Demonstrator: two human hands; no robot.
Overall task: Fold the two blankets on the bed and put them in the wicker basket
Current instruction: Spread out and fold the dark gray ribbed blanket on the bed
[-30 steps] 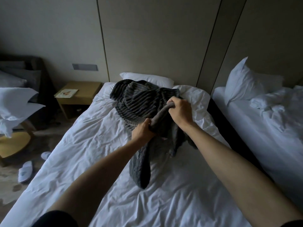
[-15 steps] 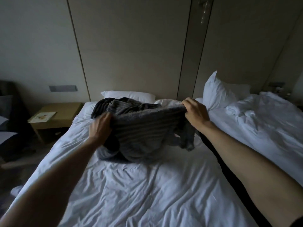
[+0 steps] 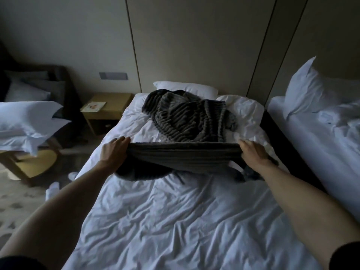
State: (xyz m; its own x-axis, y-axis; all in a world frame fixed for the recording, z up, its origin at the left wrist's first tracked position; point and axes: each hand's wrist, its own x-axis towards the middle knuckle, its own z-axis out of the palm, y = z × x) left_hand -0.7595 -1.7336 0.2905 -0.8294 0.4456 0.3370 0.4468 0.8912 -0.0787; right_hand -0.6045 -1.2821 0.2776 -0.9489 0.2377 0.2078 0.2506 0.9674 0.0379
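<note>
A dark grey ribbed blanket (image 3: 185, 158) is stretched taut between my two hands above the white bed (image 3: 175, 221). My left hand (image 3: 114, 151) grips its left end and my right hand (image 3: 253, 152) grips its right end; the rest of it droops onto the sheet below. A second grey ribbed blanket (image 3: 185, 117) lies crumpled near the head of the bed, in front of a white pillow (image 3: 185, 88). No wicker basket is in view.
A wooden nightstand (image 3: 109, 110) with a card on it stands left of the bed. A chair with white pillows (image 3: 27, 121) is at the far left, and white slippers (image 3: 52, 189) lie on the floor. A second bed (image 3: 321, 143) is at the right.
My hands have moved apart and lower, pulling the held blanket out into a wide taut band. The view has tilted down and left, showing the second blanket lying apart behind it.
</note>
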